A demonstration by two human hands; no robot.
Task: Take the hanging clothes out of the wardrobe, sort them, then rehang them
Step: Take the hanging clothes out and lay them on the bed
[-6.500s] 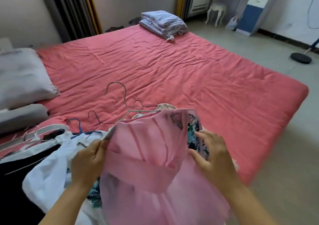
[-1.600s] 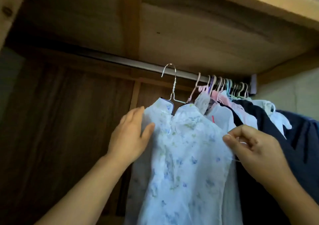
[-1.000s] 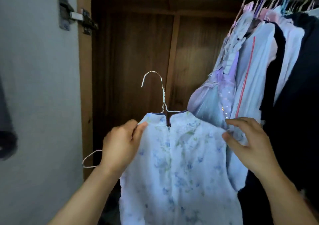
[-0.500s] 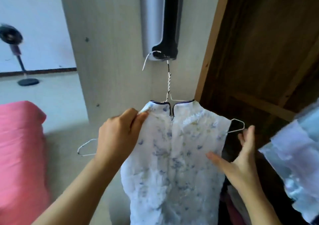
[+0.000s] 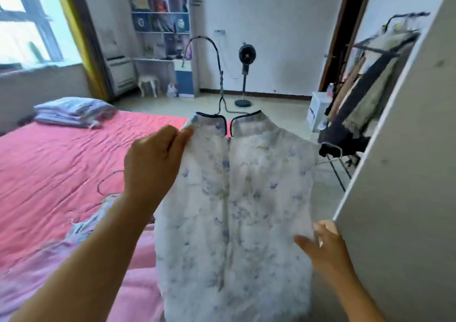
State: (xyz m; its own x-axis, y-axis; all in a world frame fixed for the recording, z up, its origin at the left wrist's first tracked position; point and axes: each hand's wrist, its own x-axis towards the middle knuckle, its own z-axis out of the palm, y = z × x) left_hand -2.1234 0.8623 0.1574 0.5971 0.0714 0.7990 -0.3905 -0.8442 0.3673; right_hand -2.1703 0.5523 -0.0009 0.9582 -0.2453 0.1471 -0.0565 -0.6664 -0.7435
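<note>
Gripping the floral dress [image 5: 246, 198] at its left shoulder, your left hand [image 5: 154, 166] is holding it up on its wire hanger [image 5: 218, 75], near the pink bed [image 5: 49, 161]. Your right hand [image 5: 325, 247] is touching the dress's right edge, fingers loose.

White blue-floral dress [image 5: 246, 198], pink bedsheet [image 5: 61, 163]

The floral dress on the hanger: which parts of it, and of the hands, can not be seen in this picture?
- Head view: floral dress, its hem cut off by the bottom edge.
- Wire hanger, its bar hidden inside the dress.
- Left hand: fingertips hidden behind the fabric.
- Right hand: grip unclear, fingers partly behind the dress edge.
</note>
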